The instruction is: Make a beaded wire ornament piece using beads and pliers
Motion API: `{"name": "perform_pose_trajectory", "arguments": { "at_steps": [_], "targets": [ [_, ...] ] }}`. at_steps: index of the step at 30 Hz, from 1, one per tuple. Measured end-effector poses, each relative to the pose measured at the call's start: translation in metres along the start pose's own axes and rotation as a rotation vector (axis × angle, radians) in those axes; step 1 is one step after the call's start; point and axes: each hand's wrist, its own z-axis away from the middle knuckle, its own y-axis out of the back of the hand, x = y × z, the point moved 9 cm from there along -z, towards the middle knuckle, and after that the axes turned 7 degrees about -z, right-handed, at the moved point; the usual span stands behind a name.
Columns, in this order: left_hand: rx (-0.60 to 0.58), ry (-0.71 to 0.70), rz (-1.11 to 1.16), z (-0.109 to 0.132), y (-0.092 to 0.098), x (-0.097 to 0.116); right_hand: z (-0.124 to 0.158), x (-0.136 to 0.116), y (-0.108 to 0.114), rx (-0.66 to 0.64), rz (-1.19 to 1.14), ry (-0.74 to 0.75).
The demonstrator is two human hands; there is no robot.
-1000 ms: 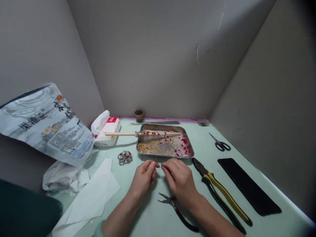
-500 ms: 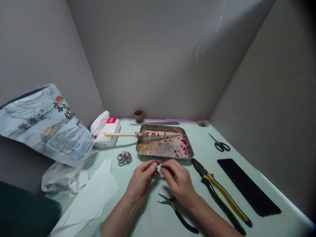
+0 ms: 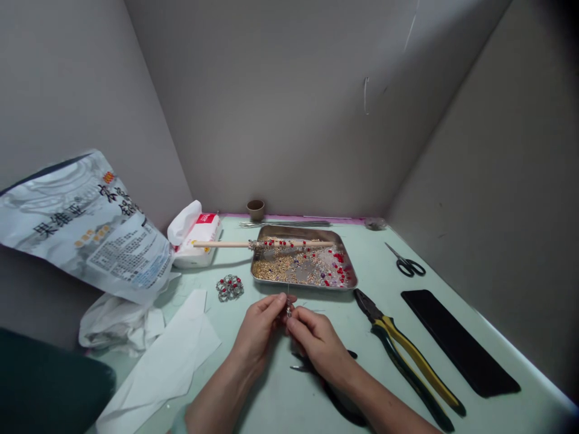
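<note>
Close together in front of the tray, my left hand (image 3: 256,331) and my right hand (image 3: 321,343) pinch a small silvery twisted wire piece (image 3: 288,308) between thumbs and fingertips. A thin wire end points up from it toward the tray. The fingers hide most of the piece, so its full shape cannot be made out. Small dark-handled pliers (image 3: 340,407) lie on the table partly beneath my right hand and forearm. Left of my hands rests a flower-like wire ornament with red beads (image 3: 230,288).
A metal tray (image 3: 316,286) holds gold, clear and red beads, with a wooden stick (image 3: 221,244) across it. To the right lie large pliers (image 3: 398,343), scissors (image 3: 409,267) and a black flat object (image 3: 459,340). Tissues (image 3: 199,247) and a printed pouch (image 3: 90,226) stand left.
My hands have come together, the right one shifting left and its fingertips meeting the wire piece. The wire now stands more upright. The small pliers are more covered by my right hand.
</note>
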Motion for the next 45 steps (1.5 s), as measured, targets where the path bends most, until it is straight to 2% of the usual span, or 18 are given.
{"name": "perform_pose_trajectory", "arguments": {
  "at_steps": [3, 8, 15, 21, 25, 30, 34, 42, 45],
  "targets": [
    [0.018, -0.01, -0.013, 0.0, 0.001, 0.002, 0.001, 0.007, -0.002, -0.006, -0.04, -0.036],
    [0.042, -0.026, -0.068, -0.001, 0.005, 0.005, 0.001, 0.013, -0.002, -0.008, 0.04, -0.051],
    [0.062, -0.099, -0.232, -0.002, 0.013, 0.019, 0.001, 0.006, 0.0, -0.011, 0.141, -0.04],
    [0.039, -0.031, -0.202, 0.0, 0.009, 0.013, 0.001, 0.0, 0.001, -0.004, 0.234, 0.005],
    [-0.038, 0.039, -0.05, 0.0, 0.001, 0.002, 0.002, 0.003, -0.002, -0.043, 0.162, -0.01],
    [-0.033, 0.023, -0.015, 0.0, 0.001, 0.005, 0.004, 0.009, -0.01, -0.128, -0.037, -0.099],
    [-0.087, 0.051, 0.084, 0.001, -0.004, 0.004, 0.005, 0.013, -0.019, -0.204, -0.185, -0.156],
    [-0.004, 0.011, -0.077, 0.0, 0.005, 0.008, 0.0, 0.018, -0.006, -0.057, -0.041, -0.107],
    [0.0, 0.033, -0.027, 0.0, 0.007, 0.007, -0.003, 0.01, 0.012, 0.106, 0.071, -0.056]
  ]
}}
